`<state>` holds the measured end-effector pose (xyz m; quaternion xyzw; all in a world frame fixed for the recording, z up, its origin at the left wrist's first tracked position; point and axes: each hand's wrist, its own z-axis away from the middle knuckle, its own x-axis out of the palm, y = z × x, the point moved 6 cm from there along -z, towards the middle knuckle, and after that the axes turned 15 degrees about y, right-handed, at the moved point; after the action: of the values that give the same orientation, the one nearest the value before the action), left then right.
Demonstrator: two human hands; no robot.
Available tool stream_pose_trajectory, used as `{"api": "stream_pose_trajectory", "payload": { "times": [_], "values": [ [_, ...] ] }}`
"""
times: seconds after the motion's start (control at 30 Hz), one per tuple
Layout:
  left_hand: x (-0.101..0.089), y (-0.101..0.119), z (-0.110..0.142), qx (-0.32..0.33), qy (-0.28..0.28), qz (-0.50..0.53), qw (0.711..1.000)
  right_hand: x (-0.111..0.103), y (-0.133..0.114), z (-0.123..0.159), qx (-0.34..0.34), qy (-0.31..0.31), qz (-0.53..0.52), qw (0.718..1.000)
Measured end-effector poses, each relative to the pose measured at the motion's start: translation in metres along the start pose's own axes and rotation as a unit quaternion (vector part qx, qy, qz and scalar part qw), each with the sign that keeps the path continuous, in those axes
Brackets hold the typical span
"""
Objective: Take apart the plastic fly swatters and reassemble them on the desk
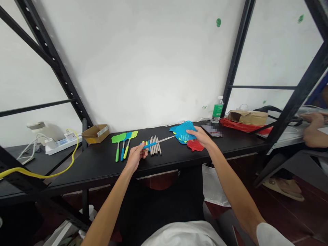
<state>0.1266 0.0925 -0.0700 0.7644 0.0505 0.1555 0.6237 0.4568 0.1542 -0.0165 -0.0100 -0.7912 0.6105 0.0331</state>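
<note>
A blue fly swatter (188, 127) is stretched between my hands above the black table. My left hand (136, 155) is closed around its blue handle, and a thin metal rod runs from there to the perforated head. With thumb and fingers, my right hand (201, 135) pinches the edge of that head. Beneath it lie more loose heads, partly covered, and a red swatter head (195, 145) shows by my right wrist. Several metal rods (155, 146) are lined up beside my left hand, near colored handles partly hidden by it. Three whole fly swatters (123, 145) rest further left.
An open cardboard box (96, 134) stands at the table's left end. To the right are a tablet-like device (211, 130) and a water bottle (217, 111). Black metal posts flank the table (99, 167). A yellow cable (69, 170) crosses the left; another person's arm (311, 131) appears far right.
</note>
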Motion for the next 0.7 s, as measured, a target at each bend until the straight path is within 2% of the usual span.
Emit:
{"api": "stream_pose_trajectory", "payload": {
  "times": [0.2,0.47,0.7],
  "values": [
    [0.0003,0.0016,0.0002,0.019,0.003,-0.009,1.000,0.0034,0.0011,0.0006,-0.002,-0.022,-0.005,1.000],
    [0.0010,0.0007,0.0011,0.007,-0.001,0.010,1.000,0.0063,0.0043,-0.0005,0.004,-0.016,-0.016,1.000],
    [0.0019,0.0026,0.0016,0.022,-0.007,0.004,1.000,0.0096,0.0046,0.0012,0.012,-0.012,-0.029,0.999]
  ]
}}
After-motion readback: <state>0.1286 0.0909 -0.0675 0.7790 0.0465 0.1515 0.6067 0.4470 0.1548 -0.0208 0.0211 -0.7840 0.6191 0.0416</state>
